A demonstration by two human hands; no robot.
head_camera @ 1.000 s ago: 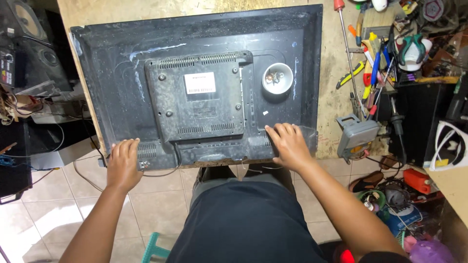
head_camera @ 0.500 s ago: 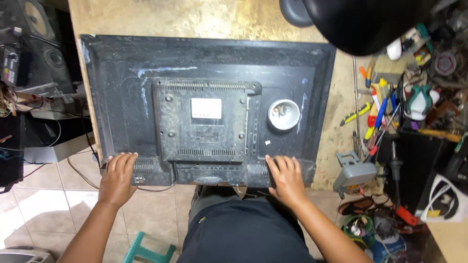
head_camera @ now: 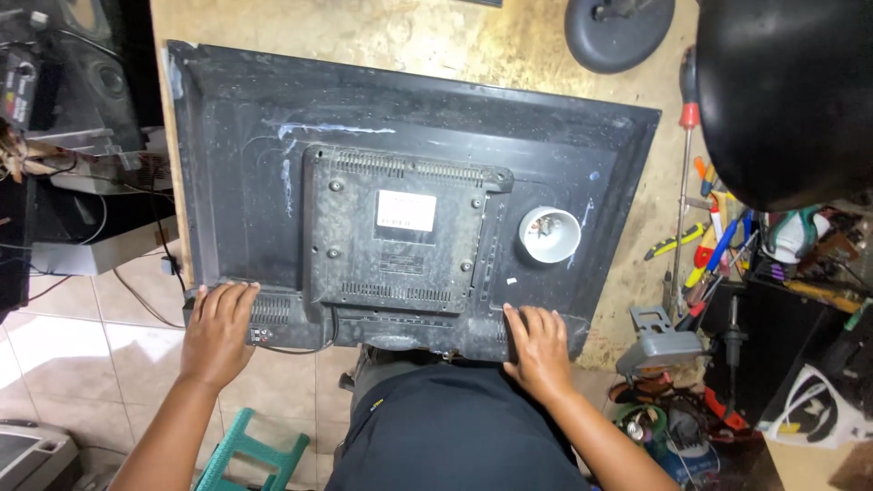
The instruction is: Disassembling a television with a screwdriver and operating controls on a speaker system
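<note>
Television face-down, long axis left-right, open hands flat on its near edge.

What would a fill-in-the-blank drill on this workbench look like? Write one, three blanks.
1. The flat-screen set lies with its screen facing ____.
2. The small white cup stands on the set's ____ cover.
3. The left hand and the right hand both rest on the set's ____ edge.

Missing words: down; back; near
</note>
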